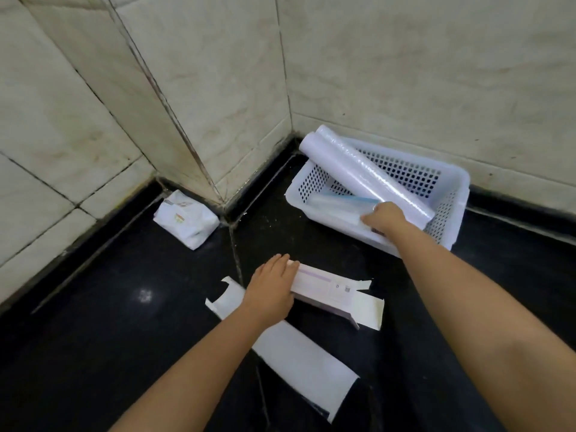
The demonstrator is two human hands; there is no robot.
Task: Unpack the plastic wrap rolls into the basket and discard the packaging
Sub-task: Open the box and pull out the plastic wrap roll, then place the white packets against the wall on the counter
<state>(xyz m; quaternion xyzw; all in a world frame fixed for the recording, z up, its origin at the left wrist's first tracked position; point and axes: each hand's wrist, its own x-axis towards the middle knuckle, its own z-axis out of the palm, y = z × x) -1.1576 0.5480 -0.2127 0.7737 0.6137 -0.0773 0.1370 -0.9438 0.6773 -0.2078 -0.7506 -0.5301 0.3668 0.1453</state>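
A white perforated basket (448, 182) stands on the black counter against the right wall. A long plastic wrap roll (367, 173) lies slanted across it, its far end sticking over the rim. My right hand (385, 218) is closed on the end of a second roll with a blue strip (336, 204), lying low along the basket's near side. My left hand (274, 288) presses down on an opened white carton (330, 289) with purple print, its end flaps spread.
A flattened white carton (299, 353) lies under my left forearm toward the counter's front. A crumpled white printed packet (185, 219) sits at the foot of the tiled corner pillar. Tiled walls close in the back and left.
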